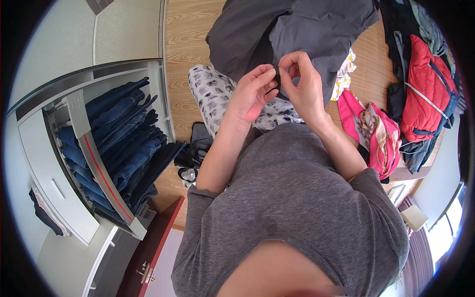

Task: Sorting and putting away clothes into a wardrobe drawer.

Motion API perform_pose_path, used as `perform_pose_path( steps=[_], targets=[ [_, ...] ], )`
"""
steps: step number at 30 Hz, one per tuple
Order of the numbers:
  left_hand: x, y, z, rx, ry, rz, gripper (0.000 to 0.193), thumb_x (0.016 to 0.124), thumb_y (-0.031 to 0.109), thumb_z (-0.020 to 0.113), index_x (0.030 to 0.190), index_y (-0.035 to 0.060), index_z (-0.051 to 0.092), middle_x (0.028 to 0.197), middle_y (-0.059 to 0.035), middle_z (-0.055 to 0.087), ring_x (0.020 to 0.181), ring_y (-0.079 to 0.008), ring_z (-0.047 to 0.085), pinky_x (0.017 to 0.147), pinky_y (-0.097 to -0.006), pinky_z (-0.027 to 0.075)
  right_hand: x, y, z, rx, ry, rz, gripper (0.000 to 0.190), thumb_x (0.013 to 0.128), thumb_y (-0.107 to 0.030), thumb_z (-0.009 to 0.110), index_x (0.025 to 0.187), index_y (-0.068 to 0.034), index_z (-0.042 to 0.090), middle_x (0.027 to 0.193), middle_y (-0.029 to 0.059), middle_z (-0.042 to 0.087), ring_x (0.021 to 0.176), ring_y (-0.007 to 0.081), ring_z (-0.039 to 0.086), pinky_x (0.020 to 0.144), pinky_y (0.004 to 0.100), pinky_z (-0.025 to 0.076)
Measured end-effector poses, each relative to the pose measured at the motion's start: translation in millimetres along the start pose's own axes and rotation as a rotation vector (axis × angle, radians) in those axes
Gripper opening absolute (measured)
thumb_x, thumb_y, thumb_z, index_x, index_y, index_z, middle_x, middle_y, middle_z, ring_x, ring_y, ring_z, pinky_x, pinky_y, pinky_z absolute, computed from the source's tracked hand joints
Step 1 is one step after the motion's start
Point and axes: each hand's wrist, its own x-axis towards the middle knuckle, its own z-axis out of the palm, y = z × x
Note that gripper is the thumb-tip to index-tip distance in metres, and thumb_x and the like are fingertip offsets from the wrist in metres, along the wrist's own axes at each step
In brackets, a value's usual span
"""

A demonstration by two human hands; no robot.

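Note:
My left hand [256, 89] and my right hand [302, 85] meet above my lap, fingertips pinching a small dark strip [277, 76] between them. Whether the strip is part of a garment or a separate piece, I cannot tell. Just beyond my hands a large dark grey garment [245, 33] lies spread and creased over the wooden floor. Under my forearms are my legs in white trousers with dark spots [211, 89]. Part of a white cloth with yellow prints [343, 80] shows at the right edge of the grey garment.
At left, folded blue jeans [126, 141] hang on a pull-out rack [105, 178] in an open wardrobe. On the right lie a pink patterned scarf [384, 137], a red padded jacket [426, 92] with a hanger, and dark clothes. A dark bag [189, 157] sits beside my left elbow.

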Motion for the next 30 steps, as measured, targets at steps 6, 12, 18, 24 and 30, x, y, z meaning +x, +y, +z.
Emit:
perform_pose_path(
  steps=[6,12,18,24,30],
  targets=[
    [0.7,-2.8,4.3,-0.044,-0.07,0.058,0.015,0.098,0.014,0.072,0.111,0.0107,0.067,0.09,0.0041,0.069,0.078,-0.0039,0.066,0.065,-0.0191,0.059,-1.1,-4.1,-2.6,0.061,0.021,0.067,0.017,0.088,0.003,0.069,0.1,-0.001,0.058,0.084,0.0057,0.063,0.069,0.0155,0.058,0.065,0.0319,0.05],
    [-2.6,-5.4,12.9,0.146,0.069,0.16,0.016,0.096,0.015,0.075,0.109,0.0069,0.07,0.091,0.0018,0.068,0.078,-0.0048,0.065,0.065,-0.0205,0.06,-2.2,-7.1,-7.7,0.052,0.031,0.101,0.013,0.086,0.003,0.071,0.097,-0.001,0.067,0.085,0.0047,0.066,0.069,0.0136,0.059,0.065,0.0296,0.05],
    [-4.3,-5.1,22.0,0.234,0.148,0.26,0.017,0.094,0.014,0.077,0.107,0.0042,0.071,0.09,0.0002,0.068,0.078,-0.0072,0.065,0.067,-0.0227,0.061,-1.8,-8.4,-11.5,0.029,0.02,0.05,0.011,0.085,0.002,0.073,0.096,-0.001,0.071,0.088,0.0049,0.069,0.071,0.0137,0.063,0.066,0.0294,0.053],
    [-6.1,-7.3,27.8,0.439,0.224,0.383,0.016,0.095,0.012,0.076,0.104,0.0003,0.07,0.088,-0.0026,0.069,0.076,-0.0091,0.067,0.067,-0.0248,0.061,3.8,-2.4,-18.8,-0.105,-0.049,-0.094,0.014,0.083,0.001,0.075,0.094,-0.001,0.068,0.087,0.0074,0.068,0.075,0.0199,0.067,0.066,0.0333,0.055],
    [-3.5,-6.2,25.7,0.522,0.242,0.385,0.014,0.096,0.012,0.074,0.102,-0.0004,0.07,0.087,-0.0034,0.069,0.075,-0.0095,0.067,0.066,-0.0255,0.061,11.6,2.9,-22.5,-0.266,-0.11,-0.294,0.019,0.078,0.004,0.074,0.092,-0.002,0.063,0.083,0.0086,0.063,0.076,0.0255,0.065,0.065,0.0365,0.054]
  ],
)
